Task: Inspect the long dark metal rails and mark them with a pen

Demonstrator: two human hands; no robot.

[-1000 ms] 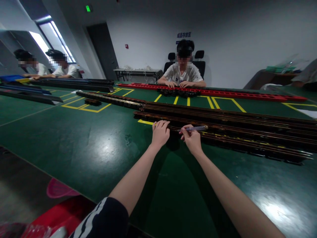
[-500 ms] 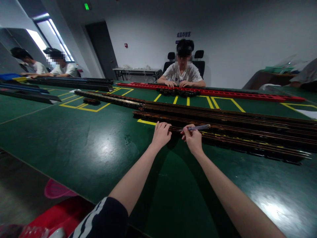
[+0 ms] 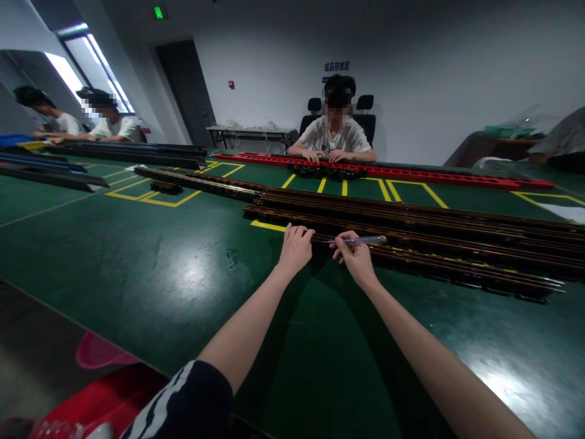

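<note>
My left hand [image 3: 297, 249] is closed over the left end of a long dark rail [image 3: 466, 270] lying on the green table [image 3: 150, 262]. In my right hand [image 3: 359, 261] is a screwdriver with a clear handle [image 3: 371, 240], held between thumb and fingers. Its thin shaft points left, toward the rail end beside my left fingers. Whether the tip touches the rail is too small and dark to tell. Just beyond both hands lies a bundle of similar brown-black rails [image 3: 411, 228], running off to the right.
Across the table a person [image 3: 336, 134] has both hands at a long red slotted rail [image 3: 434, 174] and a dark cluster of parts [image 3: 320, 171]. More dark rails [image 3: 137, 152] lie at far left, near two other seated people. A small dark bundle [image 3: 166, 187] sits within yellow tape.
The screwdriver's handle end has dipped slightly and lies nearer level. My left hand keeps its place on the rail end. The whole view has shifted a little.
</note>
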